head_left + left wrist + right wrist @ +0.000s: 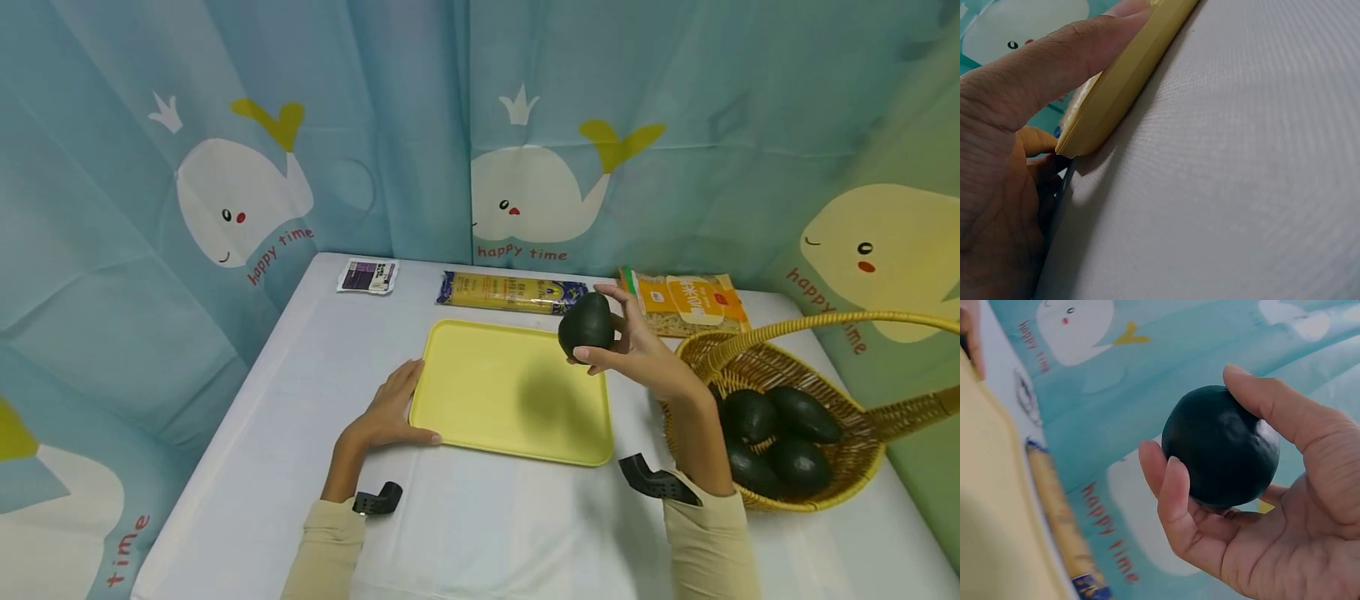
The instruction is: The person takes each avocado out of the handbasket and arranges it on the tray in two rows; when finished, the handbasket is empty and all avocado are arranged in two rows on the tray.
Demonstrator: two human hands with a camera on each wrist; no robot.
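In the head view a yellow tray lies on the white table. My left hand rests at its near left corner, fingers along the left side and thumb along the front edge. The left wrist view shows that thumb stretched against the tray's rim. My right hand grips a dark green avocado above the tray's far right part, and a shadow falls on the tray below. Seen from the right wrist, thumb and fingers curl round the avocado.
On the right stands a wicker basket with a tall handle, holding several avocados. Behind the tray lie a long yellow packet, an orange-labelled bag and a small white-and-purple packet. A whale-print curtain hangs behind the table.
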